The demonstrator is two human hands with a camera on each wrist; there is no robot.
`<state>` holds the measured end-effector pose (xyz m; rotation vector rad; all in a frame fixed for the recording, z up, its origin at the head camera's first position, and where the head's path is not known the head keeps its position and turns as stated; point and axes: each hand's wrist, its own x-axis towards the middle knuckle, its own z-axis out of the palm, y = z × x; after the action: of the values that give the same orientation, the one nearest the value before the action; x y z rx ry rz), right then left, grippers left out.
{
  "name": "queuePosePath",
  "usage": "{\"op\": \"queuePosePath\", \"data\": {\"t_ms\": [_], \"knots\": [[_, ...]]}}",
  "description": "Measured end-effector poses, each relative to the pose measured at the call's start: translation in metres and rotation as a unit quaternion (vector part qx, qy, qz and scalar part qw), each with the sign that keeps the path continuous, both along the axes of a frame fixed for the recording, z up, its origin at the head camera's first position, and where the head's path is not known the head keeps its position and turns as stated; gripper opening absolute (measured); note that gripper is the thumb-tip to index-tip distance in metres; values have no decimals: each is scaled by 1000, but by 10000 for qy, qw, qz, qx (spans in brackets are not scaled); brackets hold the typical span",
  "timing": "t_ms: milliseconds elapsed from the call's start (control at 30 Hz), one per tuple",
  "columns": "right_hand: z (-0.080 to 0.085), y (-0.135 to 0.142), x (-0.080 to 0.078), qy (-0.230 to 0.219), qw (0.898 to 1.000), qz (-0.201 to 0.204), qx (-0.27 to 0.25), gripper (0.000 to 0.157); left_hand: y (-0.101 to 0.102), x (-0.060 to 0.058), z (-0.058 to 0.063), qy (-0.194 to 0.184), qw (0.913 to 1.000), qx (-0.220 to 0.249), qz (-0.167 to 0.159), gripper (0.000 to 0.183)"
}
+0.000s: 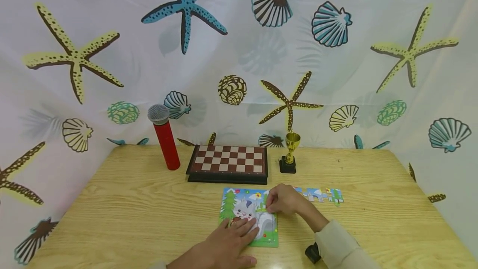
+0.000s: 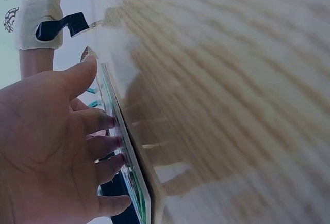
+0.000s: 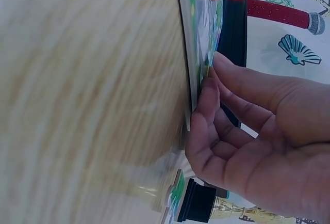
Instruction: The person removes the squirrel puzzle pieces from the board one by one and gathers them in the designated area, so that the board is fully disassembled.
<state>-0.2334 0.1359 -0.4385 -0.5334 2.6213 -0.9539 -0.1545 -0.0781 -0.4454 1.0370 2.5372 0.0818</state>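
Observation:
A squirrel jigsaw puzzle [image 1: 228,204] in a flat board lies on the table in the head view. My left hand [image 1: 228,242] rests on its lower left part, fingers spread and nearly straight. In the left wrist view, those fingertips [image 2: 116,168] meet the puzzle's face. At the puzzle's right side, my right hand [image 1: 286,201] pinches a small puzzle piece [image 3: 209,71] between thumb and forefinger, with the other fingers curled. The fingers mostly hide this piece. Several loose puzzle pieces [image 1: 317,194] lie in a row on the table, to the right of that hand.
Behind the puzzle stands a folded chessboard [image 1: 228,177] with a dark rim. A red microphone [image 1: 166,144] stands upright at its left, a small gold trophy cup [image 1: 290,148] at its right. A curtain printed with shells and starfish [image 1: 239,57] hangs along the table's back.

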Motion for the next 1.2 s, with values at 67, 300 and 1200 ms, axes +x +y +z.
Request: {"op": "queuePosePath", "data": {"t_ms": [67,300,1200], "knots": [[-1,2,0,-18,9999,30,-102,8,0,0,-1,21,10000,-17,-9,70],[-2,4,-2,4,9992,100,-374,7,1,-2,-1,67,9999,-80,-41,69],[11,57,-7,-266,9914,847,-965,8,0,-3,0,59,9999,-48,-97,70]]}}
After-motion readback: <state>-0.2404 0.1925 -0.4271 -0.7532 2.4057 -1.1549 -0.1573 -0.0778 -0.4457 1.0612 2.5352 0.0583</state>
